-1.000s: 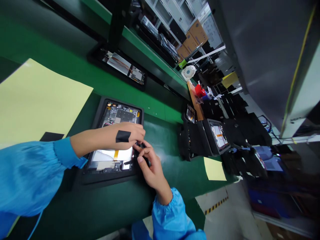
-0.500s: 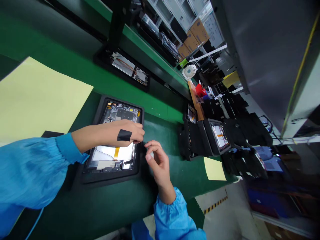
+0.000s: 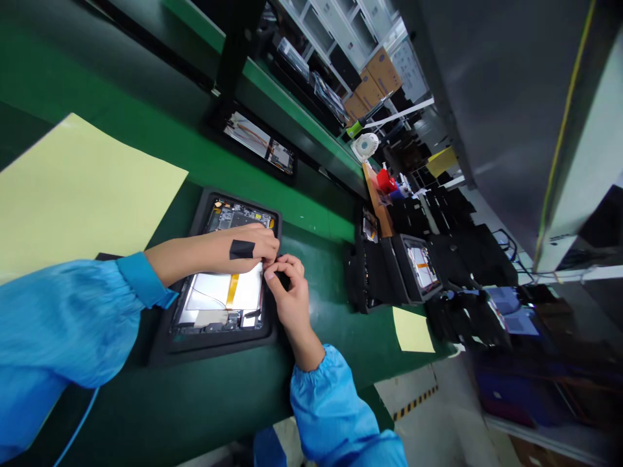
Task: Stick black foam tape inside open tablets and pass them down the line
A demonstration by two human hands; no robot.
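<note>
An opened tablet [image 3: 221, 301] lies in a black tray [image 3: 209, 344] on the green bench, with its circuit board, silver battery and an orange flex cable showing. My left hand [image 3: 246, 250] rests curled over the tablet's middle, fingertips pressed down at its right edge; a black strip of tape sticks on the back of this hand. My right hand [image 3: 287, 292] is at the tray's right rim, fingers pinched together beside the left fingertips. What they pinch is too small to make out.
A large pale yellow sheet [image 3: 73, 188] lies at the left. A second opened tablet in a tray [image 3: 257, 144] sits farther back. Black trays with more tablets [image 3: 418, 269] stand at the right beside a small yellow sheet [image 3: 411, 331]. A white fan [image 3: 366, 146] stands behind.
My right hand lifted away from the tray's edge half a second ago and has come back to pinch beside the left fingertips. The left hand stayed on the tablet.
</note>
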